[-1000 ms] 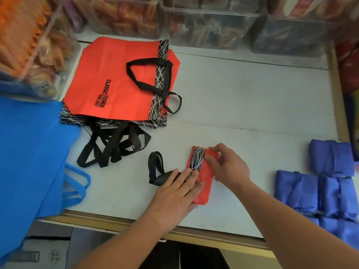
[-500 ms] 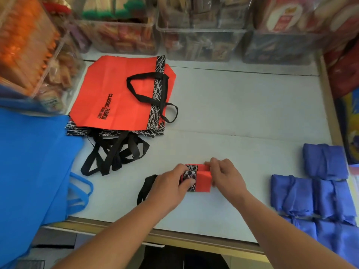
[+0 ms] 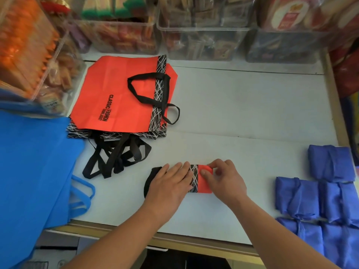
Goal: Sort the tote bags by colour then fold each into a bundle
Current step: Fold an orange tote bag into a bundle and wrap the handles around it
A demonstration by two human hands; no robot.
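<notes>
Red tote bag (image 3: 204,183): lower centre of frame, folded small, mid-bundling. Pressed flat under straight fingers of left hand (image 3: 169,186); edge pinched by right hand (image 3: 225,179). Next, judged: black handle (image 3: 150,178) to be wrapped round.

One head-worn camera looks forward and steeply down, close above the desk (image 3: 233,113) (a wide-angle view), hands (image 3: 194,183) low centre.

White table (image 3: 252,113) with tote bags (image 3: 116,94)
</notes>
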